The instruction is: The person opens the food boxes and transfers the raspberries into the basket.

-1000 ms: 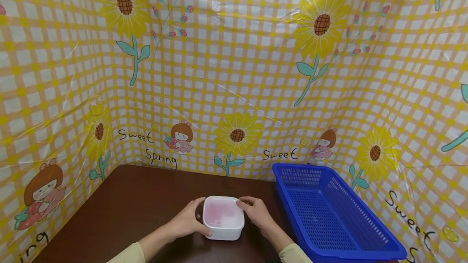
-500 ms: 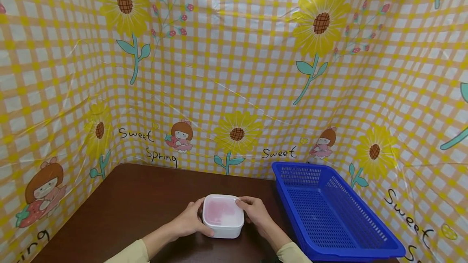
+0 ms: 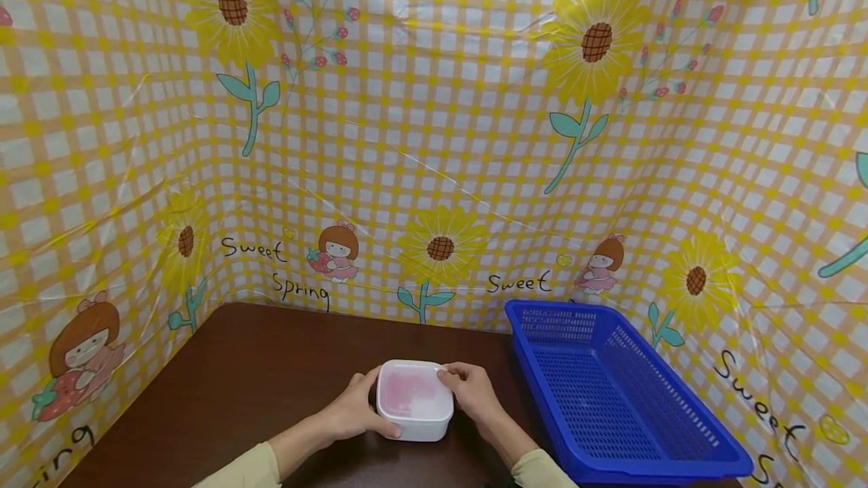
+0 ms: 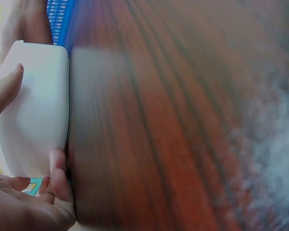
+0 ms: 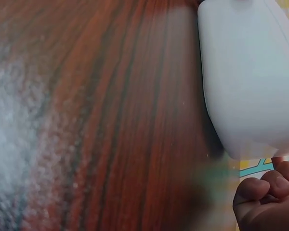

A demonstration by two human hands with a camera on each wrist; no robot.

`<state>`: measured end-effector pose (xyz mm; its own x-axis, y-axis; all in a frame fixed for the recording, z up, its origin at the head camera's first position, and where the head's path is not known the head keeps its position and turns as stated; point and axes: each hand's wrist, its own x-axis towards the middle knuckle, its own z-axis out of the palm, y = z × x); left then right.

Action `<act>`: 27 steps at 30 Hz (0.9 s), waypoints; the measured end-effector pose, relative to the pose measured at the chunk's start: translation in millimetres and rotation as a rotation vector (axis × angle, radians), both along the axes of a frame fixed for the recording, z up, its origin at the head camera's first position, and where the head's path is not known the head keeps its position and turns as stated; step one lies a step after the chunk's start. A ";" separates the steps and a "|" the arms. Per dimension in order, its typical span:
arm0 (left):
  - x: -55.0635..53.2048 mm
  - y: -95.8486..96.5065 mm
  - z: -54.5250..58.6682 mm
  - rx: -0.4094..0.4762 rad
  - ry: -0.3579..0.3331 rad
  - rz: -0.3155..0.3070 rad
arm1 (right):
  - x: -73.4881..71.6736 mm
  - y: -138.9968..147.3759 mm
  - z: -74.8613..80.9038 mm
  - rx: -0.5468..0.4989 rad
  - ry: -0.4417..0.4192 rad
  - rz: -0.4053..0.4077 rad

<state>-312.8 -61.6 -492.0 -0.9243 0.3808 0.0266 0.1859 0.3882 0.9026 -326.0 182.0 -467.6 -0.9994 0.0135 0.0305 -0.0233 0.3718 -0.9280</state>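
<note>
- Checked sunflower sheeting [image 3: 407, 134] encloses a dark worktop [image 3: 291, 345]; we find the white container [image 3: 420, 431] at its near side, lid [image 3: 415, 390] on, left of the blue basket [image 3: 664, 469].
- We judge slipping the main risk: a smooth wall under a loose left hold could let the container skid.
- Sudden one-corner leverage could, we think, jerk the lid.
- We note the left hand [image 3: 353, 409] gripping the left side, thumb at the near corner.
- We record the right hand [image 3: 475, 394] pinching the far right corner, thumb on top, spare fingers curled.
</note>
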 end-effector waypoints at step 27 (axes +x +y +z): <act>3.4 1.5 6.2 0.100 -0.034 -0.056 | -3.2 -1.1 -5.1 0.061 0.110 -0.011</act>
<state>-309.5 -60.2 -485.9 -0.9026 0.4289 0.0362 0.1734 0.2854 0.9426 -329.2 180.9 -472.7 -0.9898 0.0190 0.1412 -0.1196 0.4285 -0.8956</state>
